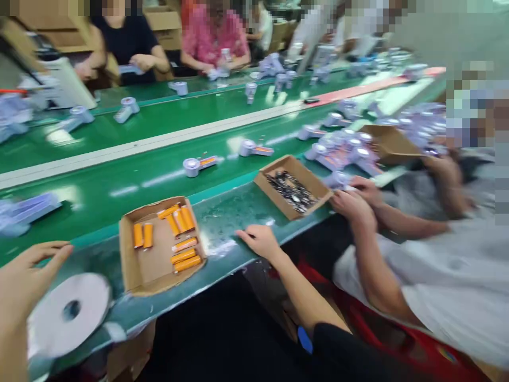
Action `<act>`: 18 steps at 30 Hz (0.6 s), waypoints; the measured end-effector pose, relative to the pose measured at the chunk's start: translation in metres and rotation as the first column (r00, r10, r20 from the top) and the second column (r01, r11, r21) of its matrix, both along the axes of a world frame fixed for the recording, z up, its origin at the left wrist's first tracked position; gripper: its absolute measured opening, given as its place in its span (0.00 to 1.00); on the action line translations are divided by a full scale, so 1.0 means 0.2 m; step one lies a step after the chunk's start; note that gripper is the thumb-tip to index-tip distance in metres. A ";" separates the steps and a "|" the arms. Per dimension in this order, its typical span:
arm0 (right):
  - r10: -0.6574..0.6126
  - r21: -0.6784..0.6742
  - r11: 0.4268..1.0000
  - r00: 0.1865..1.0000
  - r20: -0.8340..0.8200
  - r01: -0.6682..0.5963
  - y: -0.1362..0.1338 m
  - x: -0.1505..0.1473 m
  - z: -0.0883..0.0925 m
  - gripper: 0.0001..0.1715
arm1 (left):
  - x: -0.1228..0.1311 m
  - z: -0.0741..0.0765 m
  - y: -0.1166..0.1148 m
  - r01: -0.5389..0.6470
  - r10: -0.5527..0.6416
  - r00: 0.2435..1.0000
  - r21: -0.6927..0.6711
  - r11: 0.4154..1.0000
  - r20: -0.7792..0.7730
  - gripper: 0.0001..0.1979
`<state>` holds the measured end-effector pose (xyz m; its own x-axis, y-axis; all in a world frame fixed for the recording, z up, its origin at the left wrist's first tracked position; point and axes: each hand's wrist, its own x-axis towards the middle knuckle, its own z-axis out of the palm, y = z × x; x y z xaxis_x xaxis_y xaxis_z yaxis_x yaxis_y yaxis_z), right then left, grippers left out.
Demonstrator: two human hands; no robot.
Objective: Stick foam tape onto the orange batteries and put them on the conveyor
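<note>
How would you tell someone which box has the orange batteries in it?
Start at the long green table and follow its near edge. Between the person's left hand and right hand lies a flat cardboard box. It alone holds orange batteries; the other box to its right holds small dark bits.

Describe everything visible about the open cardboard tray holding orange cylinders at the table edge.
The cardboard tray is a shallow, open-topped brown box with low folded walls, lying flat and slightly askew on the green table. About nine orange cylinders lie loose inside: two side by side at its left, the rest along its right side. Its near part is bare. It sits between the left hand and the right hand; neither touches it.
</note>
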<state>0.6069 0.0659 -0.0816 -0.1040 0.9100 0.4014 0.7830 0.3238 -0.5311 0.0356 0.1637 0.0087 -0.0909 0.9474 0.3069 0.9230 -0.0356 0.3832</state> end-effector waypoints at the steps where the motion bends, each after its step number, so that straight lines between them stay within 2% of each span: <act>1: -0.001 0.038 0.999 1.000 0.024 0.000 0.00 -0.01 0.00 0.41 | -0.06 -0.02 -0.11 -0.088 0.089 0.995 -0.045 0.995 0.033 0.21; 2: 0.011 0.068 0.998 0.999 0.039 -0.014 0.01 -0.02 0.00 0.41 | -0.09 -0.03 -0.20 -0.161 0.168 0.984 -0.100 0.982 0.061 0.20; 3: 0.035 0.093 0.995 0.998 0.047 -0.040 0.03 -0.04 0.00 0.41 | -0.12 -0.04 -0.27 -0.187 0.199 0.977 -0.149 0.971 0.073 0.20; 4: 0.072 0.114 0.990 0.996 0.055 -0.077 0.06 -0.06 0.01 0.40 | -0.14 -0.05 -0.31 -0.161 0.176 0.982 -0.190 0.968 0.063 0.22; 6: 0.159 0.158 0.973 0.984 0.079 -0.170 0.12 -0.12 0.02 0.38 | -0.20 -0.06 -0.37 -0.024 0.025 1.000 -0.268 0.963 0.004 0.30; 8: 0.217 0.194 0.952 0.969 0.115 -0.236 0.16 -0.17 0.04 0.36 | -0.25 -0.07 -0.45 0.133 -0.166 0.984 -0.352 0.927 -0.067 0.40; 10: 0.229 0.205 0.946 0.966 0.123 -0.251 0.16 -0.20 0.05 0.34 | -0.28 -0.10 -0.57 0.230 -0.304 0.945 -0.415 0.880 -0.121 0.47; 12: 0.204 0.193 0.957 0.976 0.074 -0.215 0.14 -0.21 0.07 0.34 | -0.28 -0.16 -0.72 0.284 -0.388 0.906 -0.436 0.854 -0.169 0.50; 15: 0.128 0.182 0.977 0.989 -0.072 -0.114 0.09 -0.24 0.10 0.33 | -0.27 -0.23 -0.88 0.312 -0.419 0.879 -0.389 0.867 -0.229 0.44; 18: 0.110 0.183 0.981 0.964 -0.243 -0.065 0.06 -0.31 0.20 0.30 | -0.22 -0.22 -0.93 0.349 -0.414 0.875 -0.268 0.898 -0.249 0.29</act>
<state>0.5447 0.0779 -0.0419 -0.0559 0.8169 0.5741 0.5960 0.4886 -0.6373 -0.0084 -0.0215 -0.0351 0.3537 0.9338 0.0546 0.9237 -0.3579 0.1368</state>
